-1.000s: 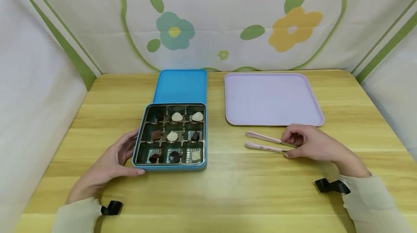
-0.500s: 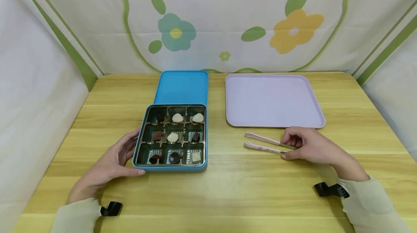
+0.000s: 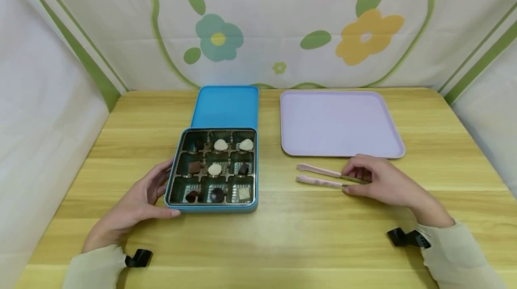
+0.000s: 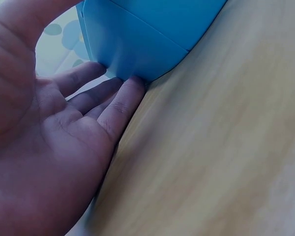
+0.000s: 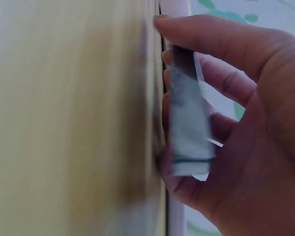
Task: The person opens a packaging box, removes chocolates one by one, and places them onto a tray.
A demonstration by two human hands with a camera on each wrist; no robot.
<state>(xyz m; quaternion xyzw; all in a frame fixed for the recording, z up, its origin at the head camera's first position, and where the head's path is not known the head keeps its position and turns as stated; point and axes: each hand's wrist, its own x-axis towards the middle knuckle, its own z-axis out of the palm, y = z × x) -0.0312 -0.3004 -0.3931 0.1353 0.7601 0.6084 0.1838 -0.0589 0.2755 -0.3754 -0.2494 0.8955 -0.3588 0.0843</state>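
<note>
My left hand (image 3: 137,203) is at the near left corner of a blue tin box (image 3: 218,208), thumb along the front, fingertips against the left side. In the left wrist view, the fingers reach to the box wall (image 4: 137,42), low by the table. Inside, a divided insert holds several dark, brown and white chocolates, one per compartment. To the right, my right hand (image 3: 379,181) pinches a pair of tongs (image 3: 321,182) between thumb and fingers. Their pink tips point left, spread apart, close over the table. The bent metal end (image 5: 191,123) lies inside the hand in the right wrist view.
A blue lid (image 3: 226,107) lies behind the box. Just beyond the tongs is a pale purple tray (image 3: 339,123) with a raised rim. A white flowered cloth (image 3: 262,24) hangs behind the wooden table (image 3: 282,248).
My right hand has shifted slightly left, carrying the tongs with it. The left hand keeps its place at the box.
</note>
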